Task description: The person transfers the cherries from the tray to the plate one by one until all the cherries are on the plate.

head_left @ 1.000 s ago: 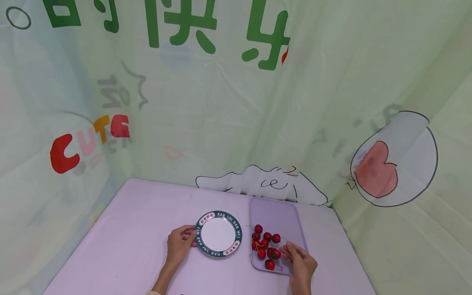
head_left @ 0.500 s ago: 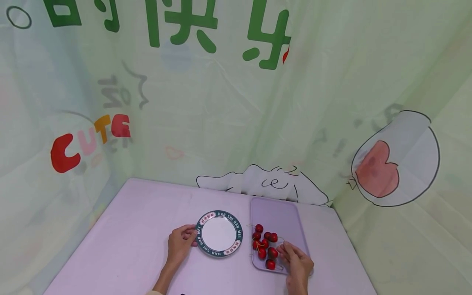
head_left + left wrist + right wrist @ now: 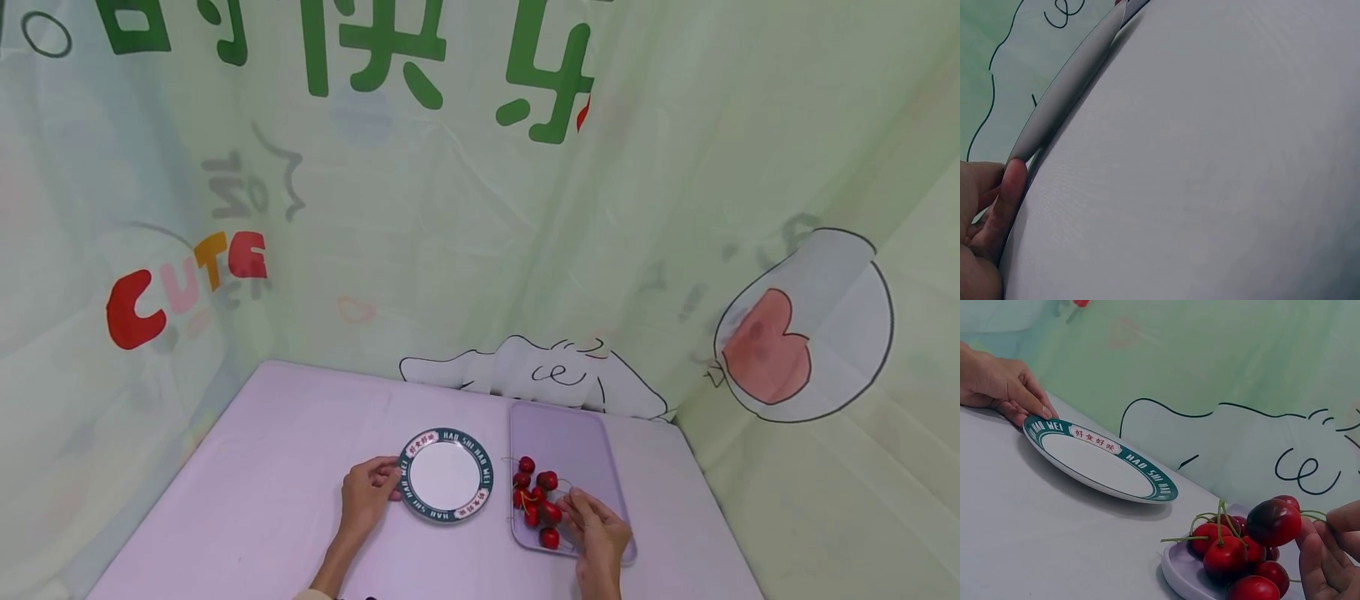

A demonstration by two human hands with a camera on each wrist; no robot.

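A round white plate (image 3: 446, 477) with a dark green lettered rim is on the table, left of the tray. My left hand (image 3: 369, 490) grips its left edge; in the right wrist view, the thumb of that hand (image 3: 1004, 384) lies by the rim. Over the near part of the purple tray (image 3: 570, 429), my right hand (image 3: 600, 529) pinches thin green stems. A dark red cherry (image 3: 1274, 523) hangs from the fingers, with a second cherry (image 3: 1287, 501) partly hidden behind it. Several other red cherries (image 3: 1225, 557) lie heaped in the tray just below.
The table (image 3: 300, 433) has a pale pink-lilac cover. Printed curtains (image 3: 450, 250) rise behind it and on both sides. The tray's raised rim (image 3: 1169, 575) runs beside the heaped cherries.
My right hand has moved a little left over the tray, and the cherries at its fingertips have shifted left with it. The left hand and the plate have stayed put.
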